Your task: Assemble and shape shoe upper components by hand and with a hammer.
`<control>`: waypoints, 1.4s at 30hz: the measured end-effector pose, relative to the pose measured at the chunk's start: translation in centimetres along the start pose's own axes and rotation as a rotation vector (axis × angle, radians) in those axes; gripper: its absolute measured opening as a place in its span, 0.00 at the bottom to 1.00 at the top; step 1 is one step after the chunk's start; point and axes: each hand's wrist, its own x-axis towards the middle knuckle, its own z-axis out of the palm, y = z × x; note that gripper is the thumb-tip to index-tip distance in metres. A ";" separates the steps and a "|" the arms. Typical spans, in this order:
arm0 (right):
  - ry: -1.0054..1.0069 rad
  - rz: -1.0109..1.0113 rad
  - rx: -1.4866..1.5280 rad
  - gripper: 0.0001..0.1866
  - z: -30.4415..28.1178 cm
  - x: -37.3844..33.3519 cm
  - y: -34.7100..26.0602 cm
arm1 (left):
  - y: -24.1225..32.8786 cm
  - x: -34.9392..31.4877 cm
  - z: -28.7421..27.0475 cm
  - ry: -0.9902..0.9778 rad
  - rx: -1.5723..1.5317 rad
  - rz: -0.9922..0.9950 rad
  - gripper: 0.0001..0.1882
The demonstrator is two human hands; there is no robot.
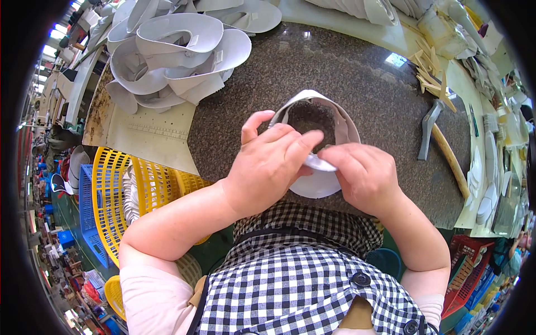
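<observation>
A white shoe upper point(315, 186) stands near the front edge of the dark granite slab point(234, 125), curved into a ring with its inner side facing up. My left hand point(262, 164) grips its left and near side, index finger reaching over the opening and little-finger side raised. On the near right rim, my right hand point(365, 174) pinches the edge between thumb and bent fingers. A small white flap lies between the two hands. The fingertips partly cover the rim, so how the edge is folded there is hidden.
Similar white uppers point(178, 42) are heaped at the far left. A hammer point(446, 153) with a wooden handle lies right, below pale wooden sticks point(430, 75). Left of my arm is a yellow plastic basket point(102, 190); a red crate point(466, 273) stands low right.
</observation>
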 end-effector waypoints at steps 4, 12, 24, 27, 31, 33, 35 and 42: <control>-0.112 -0.049 0.001 0.20 -0.8 -0.9 -0.1 | 0.3 -0.7 1.0 0.096 0.062 0.076 0.08; -0.153 -0.123 0.012 0.21 -0.7 -2.1 0.7 | 1.2 -1.7 0.8 0.085 0.228 0.176 0.14; -0.245 -0.143 0.061 0.21 -1.2 -2.8 0.9 | 0.9 -4.0 0.1 -0.161 0.265 0.172 0.24; -0.277 -0.138 0.045 0.21 -1.2 -3.0 0.7 | 1.4 -4.3 -0.5 -0.257 0.129 0.077 0.28; -0.397 -0.125 -0.087 0.22 -1.9 -2.8 -0.7 | 1.1 -5.3 -0.3 -0.303 0.106 0.096 0.29; -0.407 -0.145 -0.154 0.23 -1.9 -2.9 -1.6 | 1.0 -5.6 -0.2 -0.342 0.154 0.125 0.28; -0.413 -0.171 -0.226 0.24 -1.9 -3.1 -2.2 | 1.3 -6.6 0.0 -0.224 0.127 0.125 0.30; -0.199 -0.017 -0.231 0.19 0.1 -2.6 -5.3 | 3.6 -4.2 1.6 0.168 -0.171 -0.265 0.35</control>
